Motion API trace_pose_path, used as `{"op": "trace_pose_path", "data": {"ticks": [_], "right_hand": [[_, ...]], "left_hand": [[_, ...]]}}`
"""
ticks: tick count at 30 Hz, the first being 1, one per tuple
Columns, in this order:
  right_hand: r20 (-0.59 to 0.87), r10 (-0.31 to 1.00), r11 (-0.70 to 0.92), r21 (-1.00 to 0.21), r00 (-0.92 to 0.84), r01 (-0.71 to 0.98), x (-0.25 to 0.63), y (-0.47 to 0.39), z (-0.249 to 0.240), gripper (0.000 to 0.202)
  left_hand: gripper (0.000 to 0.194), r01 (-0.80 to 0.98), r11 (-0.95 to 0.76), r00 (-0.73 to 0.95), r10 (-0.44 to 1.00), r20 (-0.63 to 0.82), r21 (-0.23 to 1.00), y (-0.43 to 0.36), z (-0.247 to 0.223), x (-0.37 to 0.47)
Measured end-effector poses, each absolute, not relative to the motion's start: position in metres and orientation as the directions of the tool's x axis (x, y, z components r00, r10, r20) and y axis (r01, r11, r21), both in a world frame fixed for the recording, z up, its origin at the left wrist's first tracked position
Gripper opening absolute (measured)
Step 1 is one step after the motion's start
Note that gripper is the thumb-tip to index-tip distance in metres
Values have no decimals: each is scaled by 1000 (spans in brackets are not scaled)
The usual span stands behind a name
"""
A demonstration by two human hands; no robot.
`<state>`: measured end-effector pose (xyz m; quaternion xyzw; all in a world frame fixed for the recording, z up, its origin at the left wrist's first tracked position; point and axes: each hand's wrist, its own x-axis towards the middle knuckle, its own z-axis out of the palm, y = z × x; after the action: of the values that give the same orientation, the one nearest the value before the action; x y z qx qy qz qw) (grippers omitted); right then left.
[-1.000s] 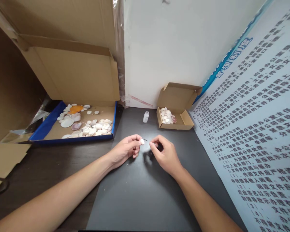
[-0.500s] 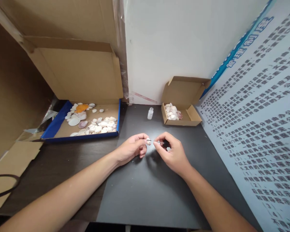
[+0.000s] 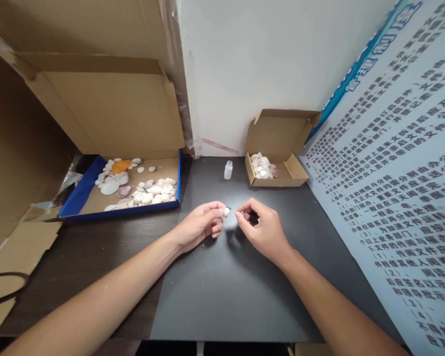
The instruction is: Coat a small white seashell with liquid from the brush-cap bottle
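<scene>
Over the dark grey mat [image 3: 222,296], my left hand [image 3: 203,220] pinches a small white shell [image 3: 226,212] between thumb and fingertips. Facing it from the right, my right hand [image 3: 261,225] is closed around a thin tool [image 3: 232,209], whose dark tip points at the shell. Whether the tip touches the shell I cannot tell. Beyond both hands, a small clear bottle [image 3: 228,170] without a cap stands upright on the mat.
At the left, an open blue-edged box [image 3: 122,213] holds white shells and an orange one. A smaller open cardboard box [image 3: 280,182] with shells stands at the back right. A printed poster [image 3: 404,163] lines the right side, and a white panel [image 3: 244,74] stands behind.
The view has shifted slightly. The shell in my left hand now shows its pale face more fully, and the tool's dark tip has moved from across it to its upper right edge.
</scene>
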<state>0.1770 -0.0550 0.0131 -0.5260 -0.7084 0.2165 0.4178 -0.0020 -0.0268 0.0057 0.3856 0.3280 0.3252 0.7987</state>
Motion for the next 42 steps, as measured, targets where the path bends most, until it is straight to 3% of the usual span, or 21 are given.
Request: {"op": "trace_pose_path", "data": {"ticks": [19, 23, 29, 33, 42], "right_hand": [[338, 938, 319, -743, -81, 588, 178, -51, 8, 8], [338, 941, 269, -740, -5, 616, 180, -50, 7, 11], [389, 911, 399, -752, -134, 524, 175, -57, 10, 15], [367, 925, 353, -721, -103, 597, 173, -56, 9, 17], [344, 929, 358, -736, -138, 574, 171, -56, 6, 18]], "left_hand": [[21, -232, 482, 569, 772, -284, 845, -29, 6, -1], [19, -250, 474, 552, 786, -278, 844, -29, 6, 0], [12, -315, 473, 543, 801, -253, 823, -28, 5, 0], [10, -319, 460, 545, 805, -237, 829, -28, 4, -1], [14, -262, 443, 546, 801, -247, 857, -28, 4, 0]]}}
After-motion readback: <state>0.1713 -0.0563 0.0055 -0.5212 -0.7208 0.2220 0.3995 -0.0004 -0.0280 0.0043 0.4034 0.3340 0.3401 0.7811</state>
